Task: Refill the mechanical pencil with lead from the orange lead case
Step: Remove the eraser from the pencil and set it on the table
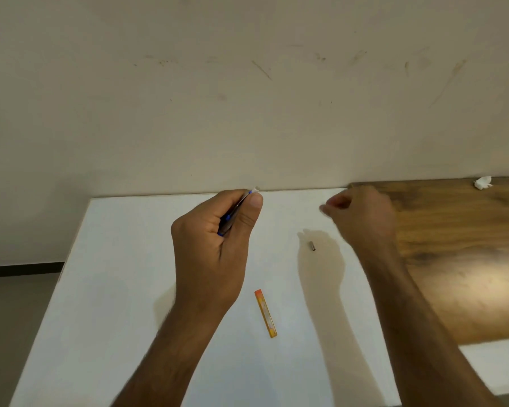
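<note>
My left hand (pixel 215 239) grips the mechanical pencil (pixel 232 214), a blue-accented barrel mostly hidden in my fist. Its white eraser end pokes out above my thumb. My right hand (pixel 362 212) hovers to the right, blurred, with thumb and fingers pinched together; whether anything is between them I cannot tell. The orange lead case (pixel 265 313) lies flat on the white table (pixel 124 289) between my forearms. A small metal cap (pixel 312 246) lies on the table below my right hand, in its shadow.
A brown wooden table (pixel 459 254) adjoins the white one on the right, with a crumpled white tissue (pixel 483 182) at its far edge. A cream wall stands right behind both tables. The floor shows at the left.
</note>
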